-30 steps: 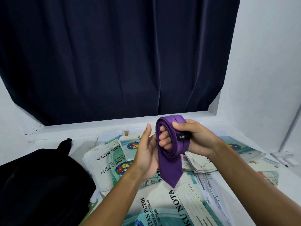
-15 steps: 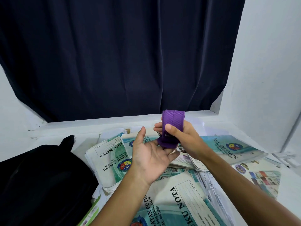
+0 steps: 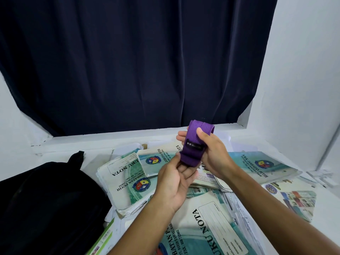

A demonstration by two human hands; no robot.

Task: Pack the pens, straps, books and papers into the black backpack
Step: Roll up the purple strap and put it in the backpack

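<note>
A purple strap (image 3: 193, 142) with a small black label is rolled into a loop around the fingers of my right hand (image 3: 211, 155), held up above the table. My left hand (image 3: 174, 179) is just below it, thumb and fingertips pinching the roll's lower end. The black backpack (image 3: 46, 205) lies at the left on the table. Teal and white notebooks (image 3: 127, 177) and loose papers are spread under my hands. No pens show.
A dark blue curtain (image 3: 128, 61) hangs behind the white table (image 3: 64, 144). A white wall closes the right side. More booklets (image 3: 257, 166) and a colourful sheet (image 3: 298, 199) lie at the right.
The strap's hanging tail has been wound up into the roll. My left hand has come from beside the strap to under it and now pinches its lower end.
</note>
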